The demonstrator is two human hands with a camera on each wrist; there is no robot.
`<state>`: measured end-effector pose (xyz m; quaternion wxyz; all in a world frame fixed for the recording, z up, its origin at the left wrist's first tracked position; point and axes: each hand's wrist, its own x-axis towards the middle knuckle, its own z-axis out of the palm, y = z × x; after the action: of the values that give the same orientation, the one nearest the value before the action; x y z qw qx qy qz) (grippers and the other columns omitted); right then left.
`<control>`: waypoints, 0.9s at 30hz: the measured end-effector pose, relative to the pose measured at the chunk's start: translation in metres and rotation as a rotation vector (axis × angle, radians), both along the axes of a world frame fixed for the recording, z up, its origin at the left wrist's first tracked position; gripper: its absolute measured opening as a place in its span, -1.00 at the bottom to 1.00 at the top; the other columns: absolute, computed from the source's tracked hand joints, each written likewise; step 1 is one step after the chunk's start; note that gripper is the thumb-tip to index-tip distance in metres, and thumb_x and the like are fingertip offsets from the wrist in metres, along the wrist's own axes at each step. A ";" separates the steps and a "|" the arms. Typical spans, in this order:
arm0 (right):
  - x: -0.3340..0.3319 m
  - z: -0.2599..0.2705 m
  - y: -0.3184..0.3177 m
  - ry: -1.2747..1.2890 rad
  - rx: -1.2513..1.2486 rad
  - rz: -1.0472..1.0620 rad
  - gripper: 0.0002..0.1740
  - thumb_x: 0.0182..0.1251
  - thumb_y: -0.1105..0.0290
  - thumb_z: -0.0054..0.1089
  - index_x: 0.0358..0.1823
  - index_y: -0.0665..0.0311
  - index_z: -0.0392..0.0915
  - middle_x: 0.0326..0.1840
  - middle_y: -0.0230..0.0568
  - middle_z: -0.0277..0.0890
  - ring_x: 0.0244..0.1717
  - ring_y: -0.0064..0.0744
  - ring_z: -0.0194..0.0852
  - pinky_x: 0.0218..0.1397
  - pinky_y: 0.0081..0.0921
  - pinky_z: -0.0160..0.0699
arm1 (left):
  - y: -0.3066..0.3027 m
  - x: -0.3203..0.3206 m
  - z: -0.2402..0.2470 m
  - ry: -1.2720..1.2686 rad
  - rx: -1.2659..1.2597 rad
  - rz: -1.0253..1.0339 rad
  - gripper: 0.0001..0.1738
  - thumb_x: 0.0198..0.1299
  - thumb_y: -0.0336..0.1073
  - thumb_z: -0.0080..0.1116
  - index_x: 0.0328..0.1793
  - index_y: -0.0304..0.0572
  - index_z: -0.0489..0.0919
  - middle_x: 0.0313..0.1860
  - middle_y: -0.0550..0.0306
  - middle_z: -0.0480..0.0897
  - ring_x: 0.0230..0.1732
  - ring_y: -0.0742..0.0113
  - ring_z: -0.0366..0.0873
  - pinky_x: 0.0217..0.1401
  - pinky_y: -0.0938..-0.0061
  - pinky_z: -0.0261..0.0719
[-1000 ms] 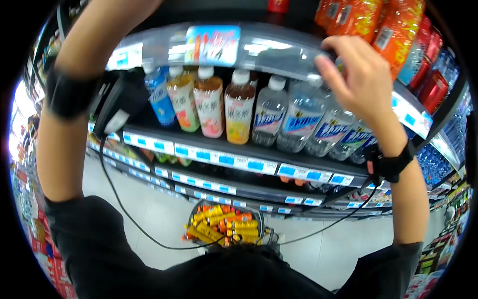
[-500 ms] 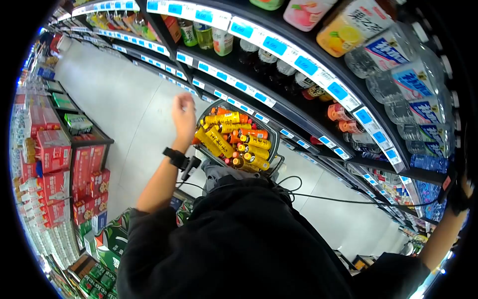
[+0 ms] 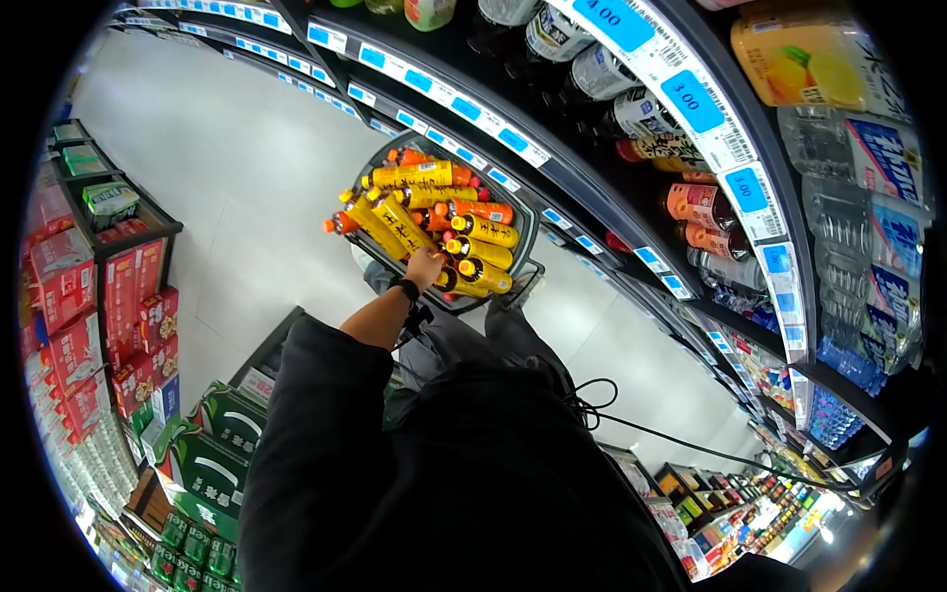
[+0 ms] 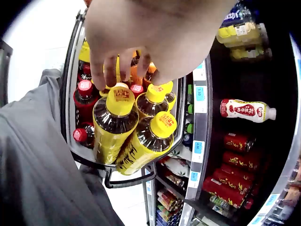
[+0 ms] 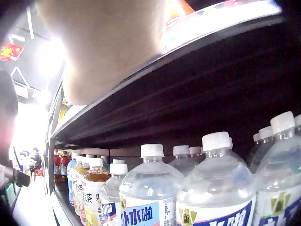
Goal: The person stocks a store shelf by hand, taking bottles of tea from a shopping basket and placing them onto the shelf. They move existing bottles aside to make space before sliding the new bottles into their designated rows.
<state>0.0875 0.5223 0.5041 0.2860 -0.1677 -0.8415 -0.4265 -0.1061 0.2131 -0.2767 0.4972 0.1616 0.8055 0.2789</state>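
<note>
My left hand (image 3: 424, 266) reaches down into a black-rimmed basket (image 4: 66, 101) packed with bottles. Its fingers (image 4: 124, 63) bend over the caps; whether they grip a bottle I cannot tell. Yellow-labelled drink bottles (image 3: 486, 230) with yellow caps lie across the heap, with orange-labelled bottles (image 3: 480, 211) among them. Red-capped dark bottles (image 4: 84, 96) stand by the basket's side. My right hand (image 5: 113, 56) is at the edge of an upper shelf, above clear water bottles (image 5: 150, 181) with white caps; its fingers are out of sight.
Curved drink shelves (image 3: 473, 109) with price tags run along the right, close by the basket. Stacked red boxes (image 3: 74, 340) and green cartons (image 3: 202, 469) stand on the left. A black cable (image 3: 710, 456) stretches across towards the right arm.
My left hand came down from the shelf front, passed left of the basket, and is now among its bottles. The view turned down; my right arm slid to the far right edge.
</note>
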 end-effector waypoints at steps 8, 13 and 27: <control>0.005 0.007 0.007 -0.129 0.104 0.063 -0.58 0.57 0.19 -0.08 -0.15 0.49 0.54 -0.21 0.08 0.53 -0.22 -0.04 0.49 -0.10 -0.22 0.42 | 0.007 0.018 0.004 0.066 0.060 0.001 -0.57 0.22 -0.12 0.08 0.10 -0.27 0.55 -0.09 -0.27 0.67 0.02 -0.18 0.62 0.08 0.15 0.56; -0.002 0.007 0.006 -0.420 0.430 0.044 -0.57 0.59 0.19 -0.13 -0.16 0.48 0.52 -0.19 0.13 0.51 -0.24 0.06 0.47 -0.12 -0.19 0.42 | -0.006 0.013 0.002 -0.039 0.036 -0.063 -0.61 0.22 -0.14 0.12 0.03 -0.29 0.57 -0.12 -0.22 0.68 -0.02 -0.12 0.63 0.05 0.18 0.53; 0.004 0.006 0.006 -0.167 0.172 0.022 -0.55 0.58 0.16 -0.13 -0.18 0.48 0.52 -0.20 0.11 0.52 -0.23 0.03 0.49 -0.12 -0.14 0.43 | -0.017 0.017 -0.015 -0.285 0.073 0.013 -0.48 0.10 -0.13 0.24 0.09 -0.38 0.54 -0.18 -0.18 0.68 -0.11 -0.03 0.68 -0.05 0.22 0.59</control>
<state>0.0917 0.5284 0.5106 0.2331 -0.0973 -0.8244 -0.5065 -0.0892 0.1958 -0.2920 0.5985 0.1328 0.7173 0.3312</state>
